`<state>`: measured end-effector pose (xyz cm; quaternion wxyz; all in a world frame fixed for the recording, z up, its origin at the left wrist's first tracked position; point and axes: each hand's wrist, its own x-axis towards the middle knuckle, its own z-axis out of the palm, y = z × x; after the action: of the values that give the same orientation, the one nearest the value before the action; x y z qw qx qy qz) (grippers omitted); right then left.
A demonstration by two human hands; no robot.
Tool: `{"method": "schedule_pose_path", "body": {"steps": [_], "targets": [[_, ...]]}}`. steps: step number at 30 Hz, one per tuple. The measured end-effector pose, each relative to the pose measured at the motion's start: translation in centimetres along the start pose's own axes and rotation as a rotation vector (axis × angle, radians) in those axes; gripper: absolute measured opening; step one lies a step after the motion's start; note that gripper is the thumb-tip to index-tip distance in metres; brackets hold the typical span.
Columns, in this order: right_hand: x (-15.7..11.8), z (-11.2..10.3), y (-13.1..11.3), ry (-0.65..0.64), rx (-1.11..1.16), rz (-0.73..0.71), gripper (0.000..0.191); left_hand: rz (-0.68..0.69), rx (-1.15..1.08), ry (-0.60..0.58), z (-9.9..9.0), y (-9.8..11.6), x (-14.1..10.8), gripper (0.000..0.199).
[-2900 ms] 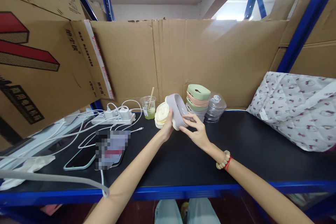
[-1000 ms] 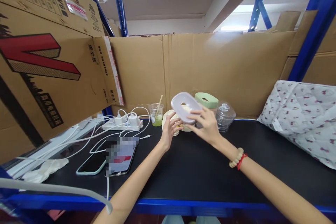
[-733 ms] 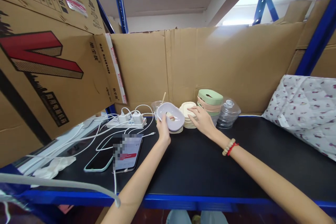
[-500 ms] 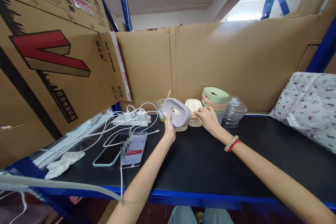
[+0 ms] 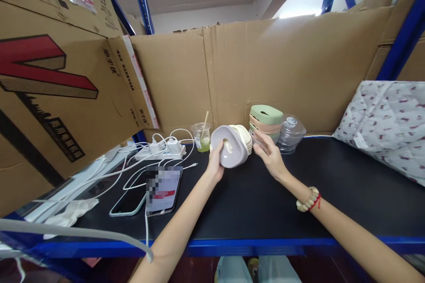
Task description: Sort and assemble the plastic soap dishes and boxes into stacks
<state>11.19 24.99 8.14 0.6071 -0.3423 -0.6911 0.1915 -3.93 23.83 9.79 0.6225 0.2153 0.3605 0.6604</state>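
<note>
My left hand grips a lilac oval plastic dish with a hole in its middle. Its thumb lies over the rim by the hole, and the dish is tilted with its hollow face toward me. Right behind it stands a stack of cream dishes, partly hidden. My right hand is open beside the cream stack, with its fingers spread and nothing held. Behind the right fingers rises a stack of green, peach and grey dishes, its lower part partly covered by the hand.
A clear plastic bottle stands right of the coloured stack. To the left are a drink cup with a straw, a power strip with cables, and two phones. A patterned quilted bag sits at the far right.
My left hand has turned the lilac dish to face me more and brought it in front of the cream stack. My right hand has come off the cream stack and opened.
</note>
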Motion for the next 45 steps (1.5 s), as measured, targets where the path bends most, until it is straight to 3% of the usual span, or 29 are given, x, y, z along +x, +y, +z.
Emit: {"method": "schedule_pose_path", "body": {"steps": [3,5,11,18,22,24,28,30,33,35,39,42,45], "targets": [[0.1,0.4,-0.9,-0.079,0.243,0.524,0.089,0.153,0.241,-0.026,-0.1,-1.0,-0.1,0.021],[0.2,0.5,-1.6,-0.097,0.281,0.665,0.097,0.193,0.345,-0.074,-0.2,-1.5,-0.2,0.021],[0.2,0.0,-1.8,-0.06,0.327,0.628,0.062,0.16,0.349,-0.147,-0.3,-1.7,-0.3,0.029],[0.0,0.0,-1.2,-0.187,0.283,0.673,0.057,0.148,0.371,-0.12,-0.1,-1.6,-0.3,0.022],[0.3,-0.6,-1.0,-0.189,0.088,0.543,0.045,0.005,0.331,-0.082,0.1,-1.6,-0.5,0.018],[0.7,-1.4,-0.7,-0.056,-0.098,0.382,0.038,-0.097,0.286,-0.054,0.2,-1.7,-0.6,0.022],[2.0,-4.5,1.0,0.359,-0.536,0.095,0.029,-0.181,0.211,-0.028,0.3,-1.8,-0.8,0.025],[2.6,-6.2,2.5,0.493,-0.711,0.04,0.035,-0.211,0.195,-0.039,0.4,-1.9,-0.9,0.024],[3.2,-8.5,5.4,0.549,-0.884,0.063,0.057,-0.256,0.218,-0.042,0.6,-2.0,-1.2,0.027],[3.4,-9.6,7.0,0.489,-0.894,0.149,0.066,-0.266,0.247,-0.062,0.7,-2.1,-1.4,0.028],[3.7,-10.4,8.3,0.346,-0.774,0.199,0.064,-0.339,0.312,-0.152,0.7,-2.3,-1.6,0.028],[3.7,-10.1,7.2,0.499,-0.747,0.124,0.063,-0.329,0.316,-0.226,0.7,-2.5,-1.6,0.029],[3.5,-9.1,4.9,0.676,-0.68,-0.053,0.062,-0.225,0.253,-0.25,0.7,-2.5,-1.5,0.032]]}}
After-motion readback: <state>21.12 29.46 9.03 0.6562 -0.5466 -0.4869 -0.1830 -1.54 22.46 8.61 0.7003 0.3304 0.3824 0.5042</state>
